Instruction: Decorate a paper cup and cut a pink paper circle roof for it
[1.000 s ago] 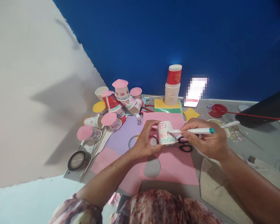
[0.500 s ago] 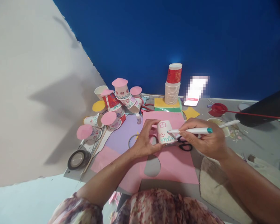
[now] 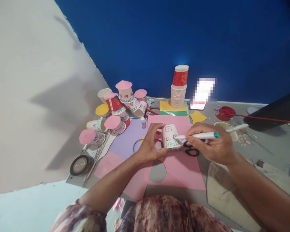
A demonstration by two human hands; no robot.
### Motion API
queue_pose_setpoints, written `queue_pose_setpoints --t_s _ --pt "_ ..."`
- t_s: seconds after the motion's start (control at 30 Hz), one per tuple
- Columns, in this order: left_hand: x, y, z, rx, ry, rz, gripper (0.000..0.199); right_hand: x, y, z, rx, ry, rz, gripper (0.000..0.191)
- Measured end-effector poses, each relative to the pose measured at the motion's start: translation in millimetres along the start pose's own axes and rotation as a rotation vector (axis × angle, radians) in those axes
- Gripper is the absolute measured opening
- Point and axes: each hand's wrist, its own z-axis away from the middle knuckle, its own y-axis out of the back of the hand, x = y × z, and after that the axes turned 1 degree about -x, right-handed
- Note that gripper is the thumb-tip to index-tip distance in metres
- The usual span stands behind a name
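Observation:
My left hand (image 3: 151, 143) holds an upside-down white paper cup (image 3: 169, 135) between thumb and fingers. A pink window, red dots and a green zigzag are drawn on the cup. In my right hand (image 3: 214, 143) is a white marker (image 3: 203, 135) with a green end, its tip at the cup's right side. Black-handled scissors (image 3: 192, 152) lie just beneath, partly hidden. Pink paper (image 3: 181, 170) with a round hole is spread under both hands.
Decorated cups with pink paper roofs (image 3: 124, 85) crowd the left back. A cup stack (image 3: 178, 95) stands behind, near a phone (image 3: 198, 105). Black tape (image 3: 79, 165) lies left; a red bowl (image 3: 225, 113) and a cloth (image 3: 228, 190) are at right.
The cup has shifted very slightly left and down in my left hand. The marker tip stays at its side, and both grips are the same.

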Motion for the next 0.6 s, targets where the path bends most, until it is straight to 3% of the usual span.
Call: queue_pose_setpoints --t_s 0.6 --pt "1.1 -0.8 -0.7 -0.006 0.063 0.084 0.073 0.3 4.3 0.0 0.015 -0.018 0.019 0.012"
